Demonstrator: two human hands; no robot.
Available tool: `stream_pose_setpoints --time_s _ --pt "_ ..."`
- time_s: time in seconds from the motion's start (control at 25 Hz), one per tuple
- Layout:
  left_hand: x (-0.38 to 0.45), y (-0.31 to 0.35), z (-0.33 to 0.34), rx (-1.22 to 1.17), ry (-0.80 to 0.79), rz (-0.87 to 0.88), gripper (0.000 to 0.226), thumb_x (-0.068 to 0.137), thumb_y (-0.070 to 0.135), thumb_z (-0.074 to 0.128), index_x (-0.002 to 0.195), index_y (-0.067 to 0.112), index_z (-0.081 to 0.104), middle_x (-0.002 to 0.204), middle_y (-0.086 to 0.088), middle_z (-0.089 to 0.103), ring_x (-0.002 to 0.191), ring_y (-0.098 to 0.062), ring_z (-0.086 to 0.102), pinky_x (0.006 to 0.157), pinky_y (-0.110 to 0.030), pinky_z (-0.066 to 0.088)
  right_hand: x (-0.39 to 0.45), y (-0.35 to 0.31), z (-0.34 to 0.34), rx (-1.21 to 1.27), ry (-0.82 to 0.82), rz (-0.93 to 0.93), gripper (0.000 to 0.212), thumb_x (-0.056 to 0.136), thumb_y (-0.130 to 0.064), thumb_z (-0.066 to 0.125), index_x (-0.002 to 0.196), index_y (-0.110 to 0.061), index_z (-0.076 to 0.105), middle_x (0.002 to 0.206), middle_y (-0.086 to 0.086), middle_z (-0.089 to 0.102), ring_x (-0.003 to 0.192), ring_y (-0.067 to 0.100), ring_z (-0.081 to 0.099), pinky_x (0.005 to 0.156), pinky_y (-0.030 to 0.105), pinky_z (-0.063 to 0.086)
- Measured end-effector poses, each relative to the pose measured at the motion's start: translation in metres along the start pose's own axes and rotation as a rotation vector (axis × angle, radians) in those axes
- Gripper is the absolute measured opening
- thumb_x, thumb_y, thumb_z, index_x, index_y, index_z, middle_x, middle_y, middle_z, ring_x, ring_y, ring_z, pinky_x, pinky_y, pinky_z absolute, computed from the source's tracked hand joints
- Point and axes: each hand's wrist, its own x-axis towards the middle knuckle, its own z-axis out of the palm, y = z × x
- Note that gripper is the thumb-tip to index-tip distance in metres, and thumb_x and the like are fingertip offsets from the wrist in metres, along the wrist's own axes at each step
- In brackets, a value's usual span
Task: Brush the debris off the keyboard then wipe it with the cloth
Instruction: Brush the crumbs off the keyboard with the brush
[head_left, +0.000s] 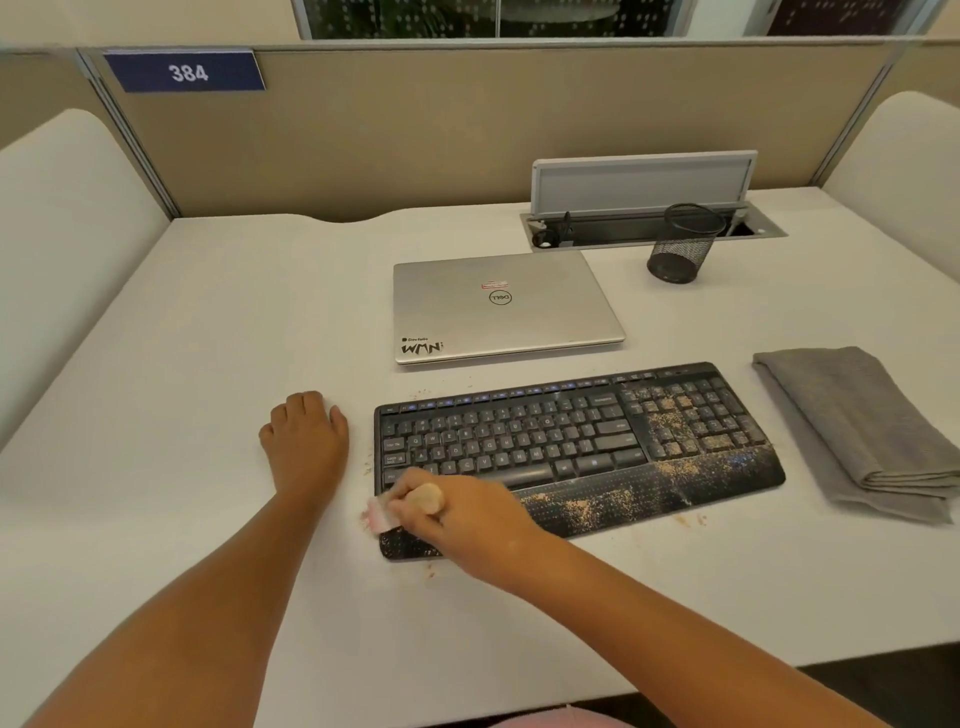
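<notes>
The right hand (457, 525) is gripping a brush (410, 501) at the keyboard's (571, 447) left corner on the counter (208, 338); the left hand (306, 436) is resting relaxed beside it. Debris (670, 415) is covering the right side, and the folded cloth (857, 426) is lying untouched, so I judge brushing unfinished and wiping unstarted.

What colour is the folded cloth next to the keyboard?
Grey, seen in the head view: the cloth lies right of the keyboard.

Two bare forearms reach in from the lower edge of the frame, with no sleeves, cuffs, watch or bracelets visible on either. The left hand (306, 441) wears no rings that can be made out, and its knuckles and fingernails look plain. The right hand (462, 525) is likewise unadorned (its outline is a little blurred). At the very bottom, between the arms, a small strip of pink garment (561, 719) shows.
</notes>
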Motion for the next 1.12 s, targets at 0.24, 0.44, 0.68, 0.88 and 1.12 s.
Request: stream_pose_setpoints --time_s 0.24,0.44,0.68,0.88,1.12 --pt "0.0 0.0 0.002 -0.018 0.034 0.007 0.039 0.085 0.025 0.036 0.098 -0.005 0.057 0.094 -0.025 0.058 0.089 -0.042 0.053 0.073 -0.049 0.04 -0.026 0.015 -0.022 -0.226 0.114 0.119 0.031 0.102 -0.037 0.022 0.085 -0.023 0.044 0.063 -0.006 0.056 0.056 0.01 0.054 0.068 0.025 0.041" --pt "0.001 -0.001 0.003 -0.03 0.017 -0.021 0.028 0.091 0.016 0.045 0.102 -0.006 0.057 0.1 -0.026 0.057 0.095 -0.043 0.051 0.078 -0.05 0.038 -0.015 -0.01 0.004 -0.008 -0.105 -0.002 0.029 0.099 -0.044 0.034 0.11 -0.027 0.055 0.094 -0.003 0.068 0.082 0.015 0.058 0.064 0.026 0.037" --pt "0.002 -0.001 0.003 -0.043 0.014 -0.028 0.026 0.092 0.015 0.049 0.106 -0.005 0.056 0.105 -0.025 0.057 0.099 -0.042 0.05 0.081 -0.05 0.037 -0.041 0.022 -0.023 -0.28 0.086 0.163 0.032 0.102 -0.038 0.02 0.082 -0.024 0.041 0.065 -0.003 0.056 0.059 0.014 0.055 0.055 0.029 0.047" --pt "0.002 -0.001 0.004 -0.035 0.004 -0.031 0.027 0.092 0.016 0.047 0.107 -0.005 0.056 0.106 -0.025 0.057 0.1 -0.042 0.049 0.082 -0.05 0.036 -0.034 0.005 -0.01 -0.044 -0.033 0.011 0.033 0.101 -0.044 0.026 0.105 -0.024 0.052 0.09 -0.001 0.066 0.079 0.017 0.061 0.068 0.032 0.051" --pt "0.002 0.0 0.003 -0.04 0.023 -0.02 0.026 0.092 0.015 0.048 0.107 -0.005 0.057 0.105 -0.025 0.057 0.099 -0.043 0.049 0.081 -0.05 0.037 -0.061 0.056 -0.044 -0.331 0.156 0.154 0.114 0.062 -0.08 -0.027 0.086 -0.018 0.066 0.056 -0.008 0.052 0.058 0.011 0.062 0.053 0.026 0.054"
